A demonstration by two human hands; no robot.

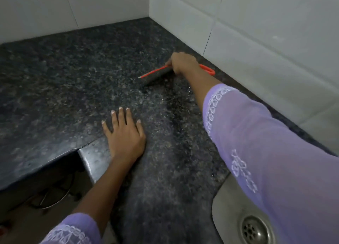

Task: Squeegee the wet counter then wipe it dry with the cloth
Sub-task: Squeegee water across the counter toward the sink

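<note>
A squeegee [156,74] with an orange frame and a dark blade lies on the dark speckled granite counter [73,74] near the right wall. My right hand [180,62] grips it at the middle, and the orange handle loop sticks out behind the hand toward the wall. The blade rests on the counter. A wet streak with small water drops runs from the blade toward me. My left hand [124,131] lies flat on the counter near its inner front corner, fingers straight and spread. No cloth is in view.
White tiled walls [266,32] meet in a corner behind the counter. A steel sink [225,207] with a round drain [255,229] sits at the lower right. The counter edge drops off at the lower left above a dark space with cables.
</note>
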